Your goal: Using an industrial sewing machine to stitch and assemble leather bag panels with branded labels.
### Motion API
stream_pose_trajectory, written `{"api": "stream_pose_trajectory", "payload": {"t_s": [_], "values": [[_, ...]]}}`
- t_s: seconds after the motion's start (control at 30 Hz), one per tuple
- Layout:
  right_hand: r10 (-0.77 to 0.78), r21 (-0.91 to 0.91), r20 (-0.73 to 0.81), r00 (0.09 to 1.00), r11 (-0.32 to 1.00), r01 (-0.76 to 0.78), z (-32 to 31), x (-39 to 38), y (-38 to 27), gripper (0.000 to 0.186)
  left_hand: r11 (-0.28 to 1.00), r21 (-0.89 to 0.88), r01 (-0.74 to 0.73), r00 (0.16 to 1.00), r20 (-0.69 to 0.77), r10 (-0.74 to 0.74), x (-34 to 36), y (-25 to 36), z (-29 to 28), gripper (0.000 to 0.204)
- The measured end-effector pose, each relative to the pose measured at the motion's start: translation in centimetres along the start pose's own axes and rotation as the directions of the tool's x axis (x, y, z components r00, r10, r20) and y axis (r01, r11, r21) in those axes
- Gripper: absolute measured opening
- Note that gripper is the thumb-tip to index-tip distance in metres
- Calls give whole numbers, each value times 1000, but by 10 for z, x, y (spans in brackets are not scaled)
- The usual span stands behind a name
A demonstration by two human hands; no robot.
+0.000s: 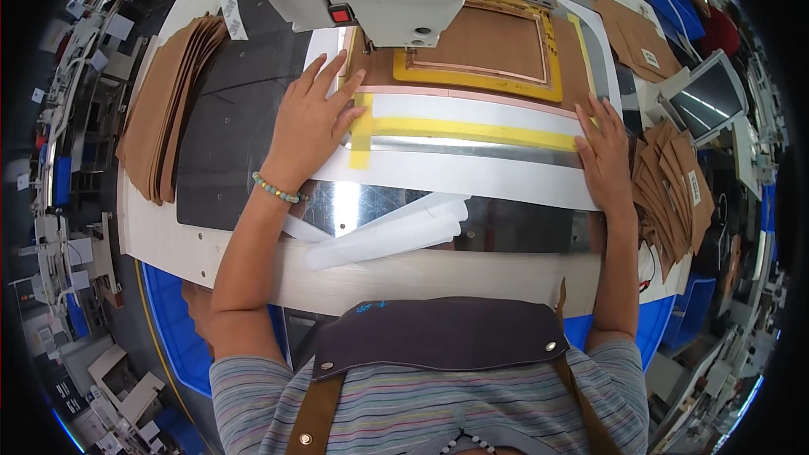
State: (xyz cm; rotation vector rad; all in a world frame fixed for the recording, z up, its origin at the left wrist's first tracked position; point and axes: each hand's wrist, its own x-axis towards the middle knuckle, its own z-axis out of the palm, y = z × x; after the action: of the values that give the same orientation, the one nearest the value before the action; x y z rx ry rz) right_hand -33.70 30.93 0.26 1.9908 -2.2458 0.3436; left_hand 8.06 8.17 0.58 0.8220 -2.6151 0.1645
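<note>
Under the head of a large grey sewing machine (396,0) lies a brown leather-like panel (379,74), with a yellow rectangular frame (472,82) on top of it. The panel rests on a white sheet (472,173) edged with yellow tape (480,131) and a pink strip. My left hand (316,114) lies on the left end of the panel and sheet, fingers spread, near the needle area. At the right end, my right hand (605,147) rests with its fingers stretched along the edge. Neither hand grasps anything that I can see.
Stacks of brown pieces lie on the left (164,109) and right (674,185) of the table. Rolled white sheets (396,232) lie in front of the work. A small screen (706,97) stands at the right. Blue bins (173,320) sit below the table.
</note>
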Motion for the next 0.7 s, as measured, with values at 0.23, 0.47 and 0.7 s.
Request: {"api": "stream_pose_trajectory", "payload": {"t_s": [0.23, 0.47, 0.7], "values": [[-4, 2, 13, 1000, 1000, 4, 0, 0, -1, 50, 998, 24, 49, 997, 57, -51, -4, -5, 1, 46], [11, 17, -6, 1000, 1000, -11, 3, 3, -1, 50, 998, -12, 62, 993, 99, -60, -2, -5, 2, 52], [-1, 33, -17, 1000, 999, 1, 3, 0, 1, 50, 1000, -13, 4, 996, 85, -3, -1, 1, -2, 48]]}}
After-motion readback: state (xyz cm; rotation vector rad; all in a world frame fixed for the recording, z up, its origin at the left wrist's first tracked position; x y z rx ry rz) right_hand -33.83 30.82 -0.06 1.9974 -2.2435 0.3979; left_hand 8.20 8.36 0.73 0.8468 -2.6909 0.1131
